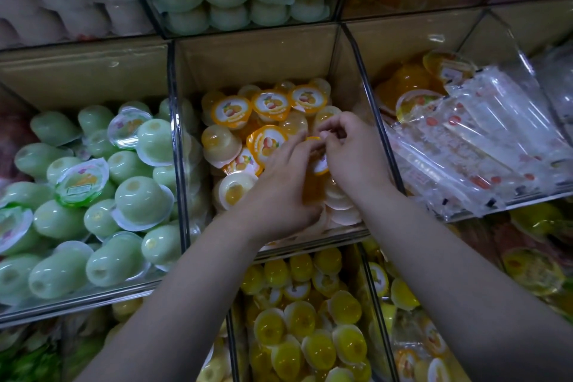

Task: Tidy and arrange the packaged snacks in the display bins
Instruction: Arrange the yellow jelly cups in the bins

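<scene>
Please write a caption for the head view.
Left hand and right hand handle orange jelly cups in the middle bin.

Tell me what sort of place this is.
Probably a shop's bulk snack display. Clear-walled bins sit in a grid, each sorted by kind: green jelly cups, orange-lidded jelly cups, yellow jelly cups, plus clear-wrapped packets.

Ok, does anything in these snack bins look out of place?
Yes: the right bin mixes two products. Clear plastic packets lie heaped and slanted over orange jelly cups at its back. In the middle bin, the cups lie jumbled, lids facing different ways.
</scene>
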`<state>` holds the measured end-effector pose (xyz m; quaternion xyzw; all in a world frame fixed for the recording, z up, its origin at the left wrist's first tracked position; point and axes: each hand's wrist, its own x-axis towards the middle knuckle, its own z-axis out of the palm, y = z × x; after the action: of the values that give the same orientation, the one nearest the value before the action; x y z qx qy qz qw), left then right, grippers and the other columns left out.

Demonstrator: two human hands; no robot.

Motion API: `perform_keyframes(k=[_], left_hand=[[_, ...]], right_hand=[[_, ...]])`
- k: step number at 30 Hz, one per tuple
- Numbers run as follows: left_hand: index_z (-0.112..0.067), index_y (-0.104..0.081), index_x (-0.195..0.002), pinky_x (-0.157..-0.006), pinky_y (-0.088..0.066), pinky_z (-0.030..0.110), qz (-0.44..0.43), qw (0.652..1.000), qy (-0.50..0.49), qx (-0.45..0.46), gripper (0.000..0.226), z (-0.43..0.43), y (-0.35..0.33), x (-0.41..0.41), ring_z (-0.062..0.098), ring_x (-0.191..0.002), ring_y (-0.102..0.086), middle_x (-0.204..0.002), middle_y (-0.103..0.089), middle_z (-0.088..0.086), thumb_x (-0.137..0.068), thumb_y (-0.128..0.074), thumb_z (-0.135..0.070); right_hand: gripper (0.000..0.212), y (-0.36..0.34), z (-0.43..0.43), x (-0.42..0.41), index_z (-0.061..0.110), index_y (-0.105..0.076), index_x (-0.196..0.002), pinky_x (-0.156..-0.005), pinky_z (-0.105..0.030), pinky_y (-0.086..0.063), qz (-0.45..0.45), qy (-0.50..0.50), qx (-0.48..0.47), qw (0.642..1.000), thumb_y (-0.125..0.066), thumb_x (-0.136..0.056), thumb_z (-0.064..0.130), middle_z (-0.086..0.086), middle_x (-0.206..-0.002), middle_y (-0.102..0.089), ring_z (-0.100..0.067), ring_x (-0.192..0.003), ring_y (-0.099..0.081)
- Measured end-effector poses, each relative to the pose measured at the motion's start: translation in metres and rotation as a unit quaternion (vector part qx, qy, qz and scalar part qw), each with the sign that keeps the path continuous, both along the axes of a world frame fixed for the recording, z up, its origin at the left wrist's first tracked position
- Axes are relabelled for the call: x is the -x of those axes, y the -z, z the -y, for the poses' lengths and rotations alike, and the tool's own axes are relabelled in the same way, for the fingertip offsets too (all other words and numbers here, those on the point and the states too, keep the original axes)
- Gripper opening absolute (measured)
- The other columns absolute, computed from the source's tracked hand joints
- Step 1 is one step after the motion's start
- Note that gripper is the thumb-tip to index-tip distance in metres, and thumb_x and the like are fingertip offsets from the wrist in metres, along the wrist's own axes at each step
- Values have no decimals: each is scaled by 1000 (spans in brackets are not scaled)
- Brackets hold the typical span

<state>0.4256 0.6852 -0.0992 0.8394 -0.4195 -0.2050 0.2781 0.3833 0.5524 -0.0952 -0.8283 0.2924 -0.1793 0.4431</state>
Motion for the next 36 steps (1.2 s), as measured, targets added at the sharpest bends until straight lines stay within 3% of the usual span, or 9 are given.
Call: perform_keyframes(k=[3, 6, 10, 13, 17, 21, 26, 32, 36], left_hand=[[-43, -9, -149, -117, -19, 36, 4, 999, -1, -40, 107, 1, -2, 3, 16, -149, 5, -159, 14, -17, -74, -72, -1], [-44, -13, -149, -117, -21, 41, 17, 999, -22, -33, 103, 2, -3, 5, 23, -150, 8, -160, 14, -15, -77, -63, 9], [-26, -40, -145, -112, -24, 31, 103, 988, -88, 75, 74, 3, -3, 2, 22, -148, -12, -162, -11, 1, -83, -61, 9], [-19, -48, -140, -115, -23, 35, 138, 973, -171, 69, 58, 0, -3, -5, 22, -148, -15, -158, -25, 4, -87, -64, -1], [-20, -45, -142, -119, -20, 44, 173, 970, -172, -18, 53, -3, -2, -7, 24, -151, -1, -163, -8, 7, -92, -62, -22], [-21, -6, -156, -120, -6, 45, 190, 963, -161, -98, 76, 0, 2, -4, 25, -149, 16, -161, 21, 7, -97, -51, -40], [-20, 7, -155, -118, -4, 52, 149, 958, -215, -115, 88, -2, -3, -5, 25, -149, 12, -161, 19, 7, -93, -46, -54], [-22, -7, -156, -120, -6, 44, 163, 965, -188, -87, 71, 4, -6, -9, 26, -150, 6, -164, 9, 4, -98, -36, -51], [-20, 2, -156, -119, -7, 45, 183, 962, -140, -145, 75, 7, -4, -22, 28, -150, 11, -163, 14, 6, -98, -36, -50]], right_hand=[[13, -1, -2, 0, 26, -57, -96, -60, -2, -40, 19, 19, -1, 1000, -52, -98, 15, 3, -103, -60, 2, -85, -54], [12, -3, -4, 1, 25, -55, -96, -69, -8, -46, 33, 31, -1, 999, -51, -99, 14, 5, -101, -56, 0, -84, -53], [8, -4, -6, 1, 27, -52, -98, -71, -14, -39, 19, 28, 35, 999, -52, -98, 19, 6, -104, -53, -9, -94, -53], [10, -2, -6, 2, 25, -56, -107, -68, -11, -36, -17, 8, 43, 999, -54, -97, 23, 5, -109, -48, -10, -97, -51], [53, -2, -7, 2, 20, -41, -144, -90, -21, -34, -111, -64, 53, 990, -56, -94, 30, -6, -138, -43, -20, -123, -45], [82, -3, -15, 6, 23, -21, -152, -115, -40, -29, -127, -125, 33, 983, -68, -85, 29, -5, -151, -26, -22, -139, -30], [57, -2, -19, 7, 14, -51, -135, -109, -31, -35, -58, -71, 141, 986, -69, -81, 19, -6, -137, -40, -23, -130, -41], [47, -4, -17, 8, 9, -55, -132, -112, -38, -27, -95, -57, 216, 970, -61, -88, 23, -11, -144, -40, -28, -133, -33], [45, -5, -18, 11, 15, -53, -131, -103, -33, -32, -107, -39, 253, 961, -61, -90, 31, -7, -138, -40, -24, -125, -35]])
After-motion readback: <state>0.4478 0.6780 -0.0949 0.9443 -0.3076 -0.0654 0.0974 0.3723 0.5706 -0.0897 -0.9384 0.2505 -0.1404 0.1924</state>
